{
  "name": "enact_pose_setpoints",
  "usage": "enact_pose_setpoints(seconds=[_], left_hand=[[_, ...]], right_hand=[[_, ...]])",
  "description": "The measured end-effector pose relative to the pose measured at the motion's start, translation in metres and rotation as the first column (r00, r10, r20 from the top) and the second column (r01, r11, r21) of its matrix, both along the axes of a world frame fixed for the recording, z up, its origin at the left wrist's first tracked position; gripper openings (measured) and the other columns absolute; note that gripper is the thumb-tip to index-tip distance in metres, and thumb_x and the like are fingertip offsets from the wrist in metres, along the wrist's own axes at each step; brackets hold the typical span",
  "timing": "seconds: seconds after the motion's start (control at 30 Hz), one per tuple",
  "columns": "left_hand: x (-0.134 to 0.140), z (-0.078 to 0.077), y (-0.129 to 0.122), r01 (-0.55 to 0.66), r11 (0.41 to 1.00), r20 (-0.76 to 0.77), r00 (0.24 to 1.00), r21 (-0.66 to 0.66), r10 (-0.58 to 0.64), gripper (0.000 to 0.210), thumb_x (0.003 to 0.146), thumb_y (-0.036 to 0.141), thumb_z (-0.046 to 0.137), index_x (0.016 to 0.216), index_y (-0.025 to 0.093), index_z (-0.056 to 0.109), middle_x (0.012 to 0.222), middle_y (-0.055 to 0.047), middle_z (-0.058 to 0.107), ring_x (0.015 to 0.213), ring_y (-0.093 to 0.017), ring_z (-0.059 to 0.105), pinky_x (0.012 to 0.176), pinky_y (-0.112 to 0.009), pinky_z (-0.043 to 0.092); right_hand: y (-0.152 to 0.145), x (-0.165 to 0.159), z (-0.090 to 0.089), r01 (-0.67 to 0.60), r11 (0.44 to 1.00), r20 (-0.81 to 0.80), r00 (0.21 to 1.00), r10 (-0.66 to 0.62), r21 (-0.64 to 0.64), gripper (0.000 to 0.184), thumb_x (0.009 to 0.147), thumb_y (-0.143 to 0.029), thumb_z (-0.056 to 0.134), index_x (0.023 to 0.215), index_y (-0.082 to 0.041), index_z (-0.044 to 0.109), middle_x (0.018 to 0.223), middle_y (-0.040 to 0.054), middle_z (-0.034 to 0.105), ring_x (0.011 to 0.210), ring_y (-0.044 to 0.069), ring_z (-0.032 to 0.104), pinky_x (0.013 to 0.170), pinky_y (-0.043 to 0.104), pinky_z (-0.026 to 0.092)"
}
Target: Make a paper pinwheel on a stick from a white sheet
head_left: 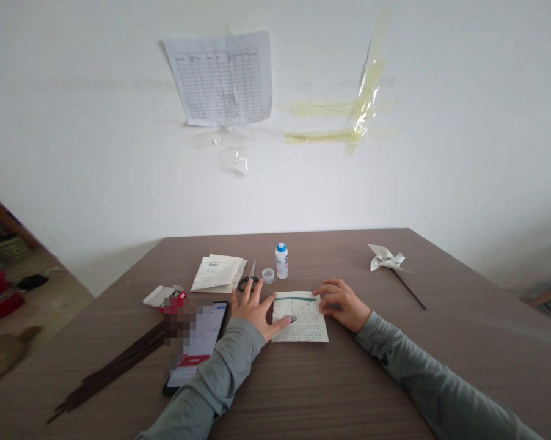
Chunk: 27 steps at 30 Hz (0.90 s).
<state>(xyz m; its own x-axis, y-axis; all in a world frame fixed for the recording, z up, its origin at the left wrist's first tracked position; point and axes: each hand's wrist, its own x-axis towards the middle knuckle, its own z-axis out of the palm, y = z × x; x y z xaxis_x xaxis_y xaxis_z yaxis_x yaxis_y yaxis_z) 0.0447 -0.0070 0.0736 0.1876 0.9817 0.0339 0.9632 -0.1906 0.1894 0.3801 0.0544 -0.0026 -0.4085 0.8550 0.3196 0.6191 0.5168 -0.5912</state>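
A square of printed paper (303, 333) with a dark green band near its top edge lies flat on the table. My left hand (251, 315) is open with spread fingers, its thumb resting on the paper's left part and a fingertip at its upper left corner. At the right edge of the sheet is my right hand (344, 305), fingers bent and apart, the tips at the upper right corner. Just beyond the sheet stand a white glue-like bottle (281, 263) with a blue cap and a small clear round cup (268, 275). Black-handled scissors (247, 282) lie partly behind my left fingers.
Left of the scissors is a stack of paper squares (218, 273). An open red-and-white box (159, 297), a phone (197, 342) and a bundle of dark sticks (110, 370) lie at left. A paper pinwheel (388, 260) on a stick lies at right. Behind rises a white wall (303, 195).
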Motion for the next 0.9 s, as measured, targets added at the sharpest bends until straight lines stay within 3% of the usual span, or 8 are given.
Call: enact_pose_setpoints(seconds=[0.1, 0.23, 0.43, 0.5, 0.6, 0.7, 0.9], left_hand=[[0.007, 0.012, -0.006, -0.005, 0.998, -0.019, 1.0, -0.067, 0.003, 0.103, 0.101, 0.082, 0.095, 0.188, 0.03, 0.076, 0.215, -0.022, 0.038, 0.201, -0.063, 0.029, 0.159, -0.096, 0.013], [0.012, 0.022, -0.011, -0.029, 0.994, -0.046, 0.999, -0.108, 0.024, 0.106, 0.101, 0.079, 0.098, 0.191, 0.029, 0.072, 0.217, -0.023, 0.033, 0.203, -0.061, 0.024, 0.16, -0.094, 0.01], [0.012, 0.006, -0.006, -0.006, 1.0, -0.019, 1.0, -0.031, 0.006, 0.113, 0.097, 0.068, 0.106, 0.198, 0.039, 0.062, 0.217, -0.02, 0.036, 0.2, -0.064, 0.029, 0.156, -0.1, 0.018], [0.012, -0.003, -0.004, 0.026, 1.0, -0.016, 1.0, -0.002, -0.026, 0.11, 0.097, 0.059, 0.108, 0.196, 0.044, 0.063, 0.217, -0.017, 0.039, 0.199, -0.065, 0.031, 0.156, -0.1, 0.019], [0.009, -0.01, -0.002, 0.132, 0.991, -0.005, 0.991, -0.001, -0.132, 0.086, 0.107, 0.052, 0.1, 0.189, 0.049, 0.073, 0.214, -0.01, 0.048, 0.198, -0.064, 0.034, 0.155, -0.102, 0.02], [0.006, -0.009, -0.002, 0.206, 0.977, 0.001, 0.978, -0.049, -0.207, 0.069, 0.117, 0.054, 0.088, 0.185, 0.05, 0.078, 0.211, -0.006, 0.052, 0.198, -0.061, 0.035, 0.154, -0.104, 0.019], [0.005, -0.004, -0.006, 0.228, 0.968, 0.039, 0.973, -0.102, -0.225, 0.065, 0.123, 0.055, 0.075, 0.187, 0.045, 0.076, 0.205, -0.009, 0.062, 0.197, -0.06, 0.038, 0.152, -0.108, 0.015]], right_hand=[[0.001, 0.0, -0.002, -0.022, 0.999, 0.001, 1.0, 0.022, -0.025, 0.017, 0.098, -0.027, 0.099, 0.085, -0.032, 0.089, 0.14, 0.0104, 0.1, 0.163, 0.049, 0.076, 0.143, 0.084, 0.052], [0.0, 0.001, -0.003, -0.054, 0.998, 0.001, 0.999, 0.054, -0.022, 0.012, 0.099, -0.034, 0.098, 0.09, -0.032, 0.09, 0.143, 0.0112, 0.1, 0.157, 0.047, 0.082, 0.147, 0.083, 0.05], [-0.006, 0.004, 0.009, -0.073, 0.997, 0.0, 0.997, 0.073, -0.039, 0.008, 0.1, -0.033, 0.095, 0.093, -0.032, 0.091, 0.144, 0.0108, 0.1, 0.153, 0.046, 0.086, 0.15, 0.084, 0.048], [-0.008, 0.005, 0.015, -0.09, 0.995, -0.007, 0.996, 0.09, -0.048, 0.007, 0.104, -0.032, 0.093, 0.098, -0.032, 0.092, 0.145, 0.0108, 0.1, 0.154, 0.045, 0.086, 0.151, 0.082, 0.048], [-0.009, 0.004, 0.017, -0.108, 0.994, -0.027, 0.994, 0.107, -0.018, 0.002, 0.109, -0.031, 0.091, 0.108, -0.031, 0.093, 0.141, 0.0118, 0.1, 0.15, 0.042, 0.088, 0.144, 0.074, 0.06], [-0.008, 0.0, 0.013, -0.111, 0.992, -0.024, 0.993, 0.113, 0.067, 0.015, 0.11, -0.025, 0.093, 0.124, -0.031, 0.095, 0.139, 0.0127, 0.099, 0.14, 0.039, 0.091, 0.132, 0.064, 0.071], [-0.007, -0.005, 0.005, -0.175, 0.96, 0.06, 0.984, 0.165, 0.218, 0.023, 0.117, -0.021, 0.085, 0.128, -0.034, 0.1, 0.139, 0.0117, 0.099, 0.132, 0.038, 0.094, 0.122, 0.057, 0.077]])
